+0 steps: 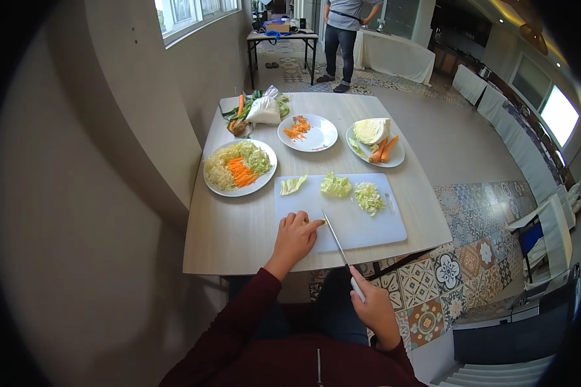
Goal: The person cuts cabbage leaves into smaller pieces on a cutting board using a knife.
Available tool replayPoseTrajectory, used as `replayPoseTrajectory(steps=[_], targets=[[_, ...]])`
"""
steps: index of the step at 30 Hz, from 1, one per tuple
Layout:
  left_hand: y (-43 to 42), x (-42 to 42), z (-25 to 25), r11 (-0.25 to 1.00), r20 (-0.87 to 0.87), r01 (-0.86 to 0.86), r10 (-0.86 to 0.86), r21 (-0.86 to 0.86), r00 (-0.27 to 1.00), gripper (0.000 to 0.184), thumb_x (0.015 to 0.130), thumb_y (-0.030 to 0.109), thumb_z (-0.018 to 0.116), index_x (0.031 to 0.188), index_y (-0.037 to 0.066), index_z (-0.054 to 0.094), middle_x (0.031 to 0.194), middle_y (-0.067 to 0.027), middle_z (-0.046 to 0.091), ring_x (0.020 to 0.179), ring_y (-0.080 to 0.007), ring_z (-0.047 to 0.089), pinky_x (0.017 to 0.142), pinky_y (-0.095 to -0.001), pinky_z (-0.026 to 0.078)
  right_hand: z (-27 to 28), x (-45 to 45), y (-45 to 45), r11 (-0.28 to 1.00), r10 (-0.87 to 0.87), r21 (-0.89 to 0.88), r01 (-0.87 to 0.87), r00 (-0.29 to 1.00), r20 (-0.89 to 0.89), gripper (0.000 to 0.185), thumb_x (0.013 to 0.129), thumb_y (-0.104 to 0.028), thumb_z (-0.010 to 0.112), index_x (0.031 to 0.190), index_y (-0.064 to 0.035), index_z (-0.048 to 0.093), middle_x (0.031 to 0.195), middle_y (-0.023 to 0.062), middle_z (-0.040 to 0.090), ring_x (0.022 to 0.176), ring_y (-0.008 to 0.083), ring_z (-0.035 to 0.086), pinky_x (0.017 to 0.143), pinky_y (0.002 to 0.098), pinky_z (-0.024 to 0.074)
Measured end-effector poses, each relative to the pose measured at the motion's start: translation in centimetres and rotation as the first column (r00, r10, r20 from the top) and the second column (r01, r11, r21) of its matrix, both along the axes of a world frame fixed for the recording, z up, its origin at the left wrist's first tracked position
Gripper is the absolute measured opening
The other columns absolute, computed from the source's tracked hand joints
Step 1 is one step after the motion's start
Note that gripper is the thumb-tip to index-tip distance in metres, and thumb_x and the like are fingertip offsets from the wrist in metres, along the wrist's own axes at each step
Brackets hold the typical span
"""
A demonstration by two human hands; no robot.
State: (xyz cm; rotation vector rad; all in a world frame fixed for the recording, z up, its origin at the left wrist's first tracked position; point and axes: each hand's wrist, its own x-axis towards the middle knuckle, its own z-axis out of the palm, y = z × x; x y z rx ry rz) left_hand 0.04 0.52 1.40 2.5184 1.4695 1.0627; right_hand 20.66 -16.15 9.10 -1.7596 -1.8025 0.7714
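My right hand (373,304) grips the white handle of a knife (337,241), whose blade lies over the white cutting board (368,231) and points away from me. On the board's left part rests my left hand (295,235), its index finger stretched toward the blade near the tip. A tiny greenish piece seems to be at that fingertip, too small to make out. Along the board's far side are a flat cabbage leaf piece (293,186), a small heap of cabbage leaves (336,186) and a pile of chopped cabbage (369,198).
A plate (266,184) of shredded vegetables stands left, a plate (323,138) with carrot bits behind the board, and a plate (399,159) with half a cabbage and carrots right. A filled plastic bag (265,111) lies at the back left. A person (344,35) stands beyond the table.
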Motion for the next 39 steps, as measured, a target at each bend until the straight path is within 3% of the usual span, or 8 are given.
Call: replayPoseTrajectory(steps=[13, 16, 19, 34, 37, 39], targets=[[-0.1, 0.0, 0.3, 1.000, 0.007, -0.004, 0.003, 0.005, 1.000, 0.029, 0.086, 0.013, 0.064, 0.111, 0.025, 0.074, 0.093, -0.0041, 0.055, 0.092, -0.0243, 0.054, 0.082, -0.0397, 0.043, 1.3, 0.1, -1.1, 0.998, 0.027, -0.062, -0.025, 0.999, 0.023, 0.058, 0.088, -0.010, 0.063, 0.146, -0.0099, 0.053, 0.092, 0.0285, 0.069, 0.084, 0.0452, 0.068, 0.073, 0.0457, 0.0536], [-0.2, 0.1, 0.3, 1.000, 0.011, -0.005, 0.005, 0.005, 1.000, 0.029, 0.086, 0.013, 0.064, 0.111, 0.024, 0.074, 0.093, -0.0042, 0.055, 0.092, -0.0243, 0.054, 0.082, -0.0398, 0.043, 0.8, -0.1, -0.8, 0.998, 0.046, -0.054, -0.044, 0.998, 0.038, 0.058, 0.089, -0.009, 0.062, 0.146, -0.0083, 0.052, 0.088, 0.0288, 0.067, 0.080, 0.0461, 0.067, 0.071, 0.0470, 0.0527], [-0.2, 0.0, 0.1, 1.000, 0.017, -0.001, 0.001, 0.005, 1.000, 0.029, 0.086, 0.013, 0.064, 0.111, 0.024, 0.074, 0.094, -0.0042, 0.055, 0.092, -0.0243, 0.054, 0.082, -0.0398, 0.043, 0.5, -0.6, 0.2, 0.997, 0.072, -0.012, -0.071, 0.996, 0.058, 0.058, 0.090, -0.011, 0.059, 0.147, -0.0064, 0.049, 0.072, 0.0285, 0.064, 0.069, 0.0473, 0.065, 0.067, 0.0558, 0.0507], [-0.1, 0.0, 0.1, 1.000, 0.055, -0.008, 0.007, 0.019, 0.998, 0.028, 0.085, 0.011, 0.066, 0.109, 0.021, 0.076, 0.092, -0.0036, 0.055, 0.091, -0.0238, 0.054, 0.081, -0.0390, 0.044, -1.2, 0.3, -0.2, 0.998, 0.061, 0.004, -0.061, 0.998, 0.004, 0.060, 0.090, -0.013, 0.060, 0.148, -0.0093, 0.049, 0.080, 0.0293, 0.066, 0.077, 0.0474, 0.066, 0.071, 0.0543, 0.0519], [-0.1, 0.1, 0.1, 1.000, 0.066, -0.010, 0.009, 0.011, 0.998, 0.027, 0.086, 0.011, 0.066, 0.109, 0.021, 0.077, 0.092, -0.0034, 0.055, 0.091, -0.0240, 0.054, 0.081, -0.0389, 0.044, 0.0, 0.8, -1.4, 0.996, 0.037, -0.084, -0.040, 0.999, -0.035, 0.059, 0.089, -0.010, 0.061, 0.147, -0.0081, 0.051, 0.104, 0.0310, 0.068, 0.093, 0.0444, 0.069, 0.080, 0.0425, 0.0545], [-0.2, 0.0, 0.2, 1.000, 0.062, -0.011, 0.011, 0.006, 0.998, 0.026, 0.087, 0.011, 0.066, 0.108, 0.020, 0.078, 0.092, -0.0034, 0.056, 0.091, -0.0241, 0.054, 0.081, -0.0389, 0.044, 0.5, 1.0, -1.7, 0.994, 0.030, -0.105, -0.033, 0.999, -0.032, 0.059, 0.089, -0.010, 0.062, 0.147, -0.0090, 0.051, 0.106, 0.0309, 0.068, 0.094, 0.0440, 0.069, 0.081, 0.0421, 0.0545]])
